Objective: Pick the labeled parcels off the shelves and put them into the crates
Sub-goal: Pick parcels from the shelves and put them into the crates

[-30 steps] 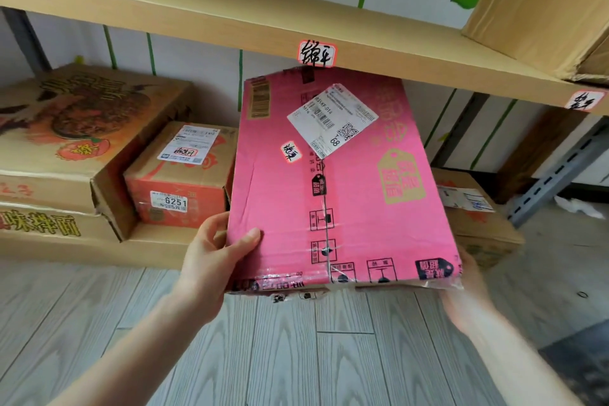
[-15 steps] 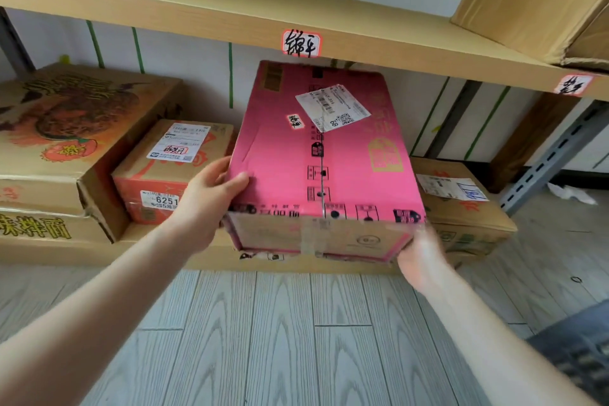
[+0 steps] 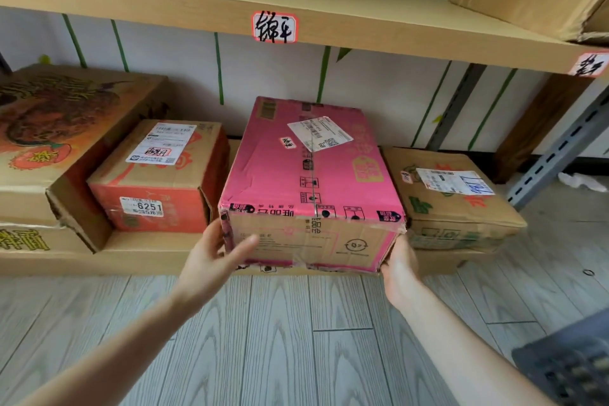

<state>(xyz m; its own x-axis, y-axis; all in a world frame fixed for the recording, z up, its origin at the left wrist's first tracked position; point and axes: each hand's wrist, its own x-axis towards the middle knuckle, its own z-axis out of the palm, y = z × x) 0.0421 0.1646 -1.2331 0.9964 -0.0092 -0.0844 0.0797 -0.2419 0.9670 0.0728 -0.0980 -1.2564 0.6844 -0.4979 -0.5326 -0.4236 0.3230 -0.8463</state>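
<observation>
Because the pink parcel (image 3: 309, 181) is wide and bulky, both hands take it at its near corners. It sits flat on the bottom shelf (image 3: 148, 250), between the orange box (image 3: 155, 181) at 9 o'clock and the low brown box (image 3: 451, 198) at 3 o'clock, just beside each, shipping label (image 3: 319, 133) facing up.

Left hand (image 3: 211, 260): fingers spread, thumb across the near face, the rest reaching round the left corner. A loose hold, by my judgement, not a firm clamp.

Right hand (image 3: 400, 265): cups the lower right corner; fingers hidden behind the box, so cannot tell whether they press.

Crate (image 3: 570, 369), dark plastic, only its edge visible on the floor at 5 o'clock, well apart from the shelf.

Judgement: the tight fit between neighbours leaves only the front corners free for gripping.
</observation>
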